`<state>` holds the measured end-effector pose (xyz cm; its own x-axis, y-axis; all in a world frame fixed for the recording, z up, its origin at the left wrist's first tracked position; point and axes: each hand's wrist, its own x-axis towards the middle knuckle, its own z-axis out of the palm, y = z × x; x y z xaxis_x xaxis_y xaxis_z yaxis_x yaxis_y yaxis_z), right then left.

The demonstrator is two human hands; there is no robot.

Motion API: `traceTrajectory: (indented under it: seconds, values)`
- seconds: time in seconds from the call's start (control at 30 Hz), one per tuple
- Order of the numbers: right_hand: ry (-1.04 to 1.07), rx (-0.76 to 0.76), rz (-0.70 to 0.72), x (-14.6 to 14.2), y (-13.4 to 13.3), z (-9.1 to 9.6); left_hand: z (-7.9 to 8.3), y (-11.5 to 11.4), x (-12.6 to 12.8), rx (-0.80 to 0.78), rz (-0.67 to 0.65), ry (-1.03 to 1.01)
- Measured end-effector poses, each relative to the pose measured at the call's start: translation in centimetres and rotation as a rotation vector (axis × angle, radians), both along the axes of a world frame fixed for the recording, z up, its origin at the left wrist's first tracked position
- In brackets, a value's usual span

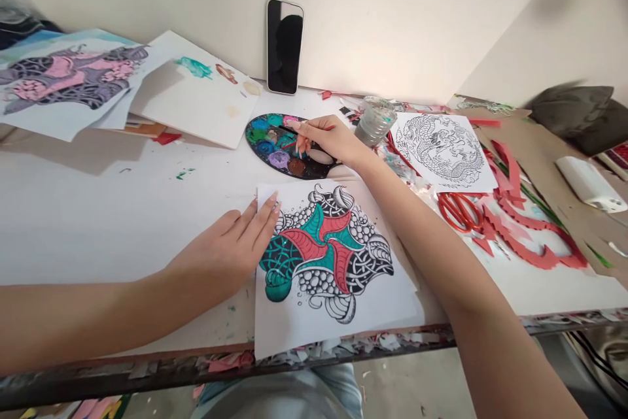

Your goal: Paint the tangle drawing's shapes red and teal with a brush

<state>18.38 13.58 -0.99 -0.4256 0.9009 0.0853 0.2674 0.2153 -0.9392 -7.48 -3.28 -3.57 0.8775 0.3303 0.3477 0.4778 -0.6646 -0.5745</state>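
My left hand (234, 244) lies flat with its fingers stretched out on the left edge of a patterned drawing sheet (333, 301), partly painted teal and red. My right hand (326, 138) reaches over the dark oval paint palette (265, 144) and pinches a thin red-handled brush (290, 143), whose tip sits among the colour wells. The sheet lies near the table's front edge, just below the palette.
A phone (284, 46) leans on the back wall. A water jar (375, 119) stands right of the palette, beside a dragon line drawing (441, 151), red scissors (458, 210) and red paper scraps (524, 236). Painted sheets (69, 79) and a smeared white board (196, 99) lie at the left.
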Motion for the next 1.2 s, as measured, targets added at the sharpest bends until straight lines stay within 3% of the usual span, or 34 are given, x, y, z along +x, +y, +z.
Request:
traceTrajectory:
  seconds: [0.4,0.8,1.0,1.2]
  values:
    - [0.121,-0.11,-0.03,-0.4,0.3,-0.2,0.1,0.0,0.3,0.025,0.002,-0.019]
    - [0.208,-0.105,-0.036,0.9,0.8,-0.1,-0.5,-0.2,-0.3,0.014,0.02,0.012]
    - [0.186,-0.087,-0.005,0.7,0.1,1.3,-0.8,0.0,-1.3,-0.173,0.027,0.026]
    - [0.189,-0.046,0.136,0.6,-1.8,3.9,0.5,2.8,-3.7,-0.416,0.049,0.115]
